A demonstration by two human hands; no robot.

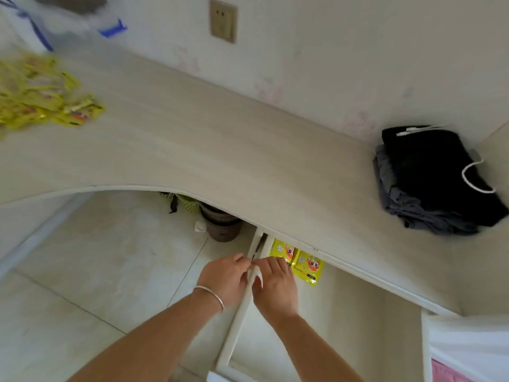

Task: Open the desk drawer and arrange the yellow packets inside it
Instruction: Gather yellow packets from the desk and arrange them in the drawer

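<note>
The desk drawer [236,326] stands pulled out under the pale desk [220,150] at the lower right. Two yellow packets [309,267] lie side by side in its back left corner, partly under the desk's edge. A loose pile of yellow packets [41,92] lies on the desk at the far left, blurred. My left hand [223,277], with a silver bangle on the wrist, reaches the drawer's left side wall from outside. My right hand [275,288] reaches it from inside. Their curled fingertips meet on top of that wall.
Folded black and grey clothes [435,177] lie on the desk at the right. Under the desk stand a dark bin [220,226] and a green basket [187,202] on the tiled floor. A wall socket [223,20] is above. White and pink fabric [468,351] fills the bottom right.
</note>
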